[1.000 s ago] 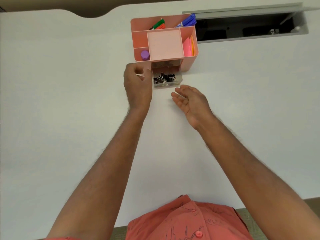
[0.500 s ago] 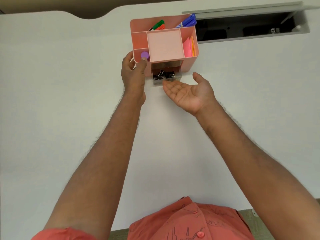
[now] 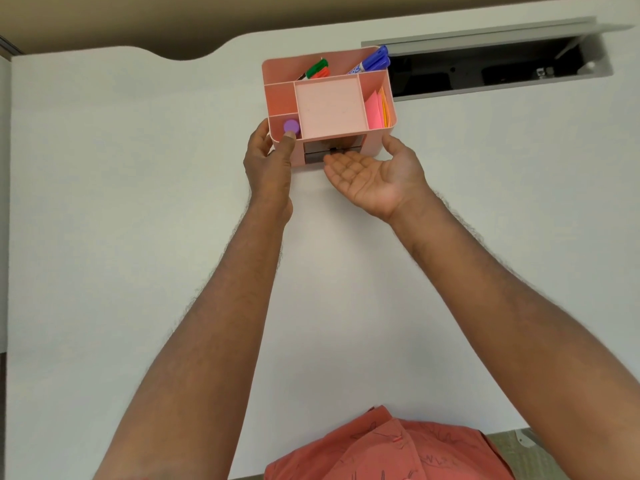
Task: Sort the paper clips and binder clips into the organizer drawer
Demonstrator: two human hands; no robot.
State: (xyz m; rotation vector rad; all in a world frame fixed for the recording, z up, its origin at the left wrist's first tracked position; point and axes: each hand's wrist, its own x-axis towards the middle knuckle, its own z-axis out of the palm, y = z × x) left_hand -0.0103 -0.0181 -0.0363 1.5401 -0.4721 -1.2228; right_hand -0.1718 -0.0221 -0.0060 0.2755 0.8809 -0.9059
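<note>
In about a second the drawer [image 3: 332,154] got pushed nearly shut by the flat, fingers-together right hand [image 3: 375,178], clips inside, while the left hand [image 3: 268,164] gripped the organizer [image 3: 277,98] — basically done.

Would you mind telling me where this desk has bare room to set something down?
The desk is bare left of the organizer and the left hand, and right of the right hand below the hatch. Crowded: the drawer front, between both hands.

The organizer [image 3: 327,105] stands on the far middle of the desk [image 3: 138,202], a cable hatch [image 3: 485,64] behind to its right. Markers [image 3: 372,62] stand in its rear compartment, notes [image 3: 375,110] in the right one. The drawer [image 3: 317,155] sits low in front, seemingly almost in.
</note>
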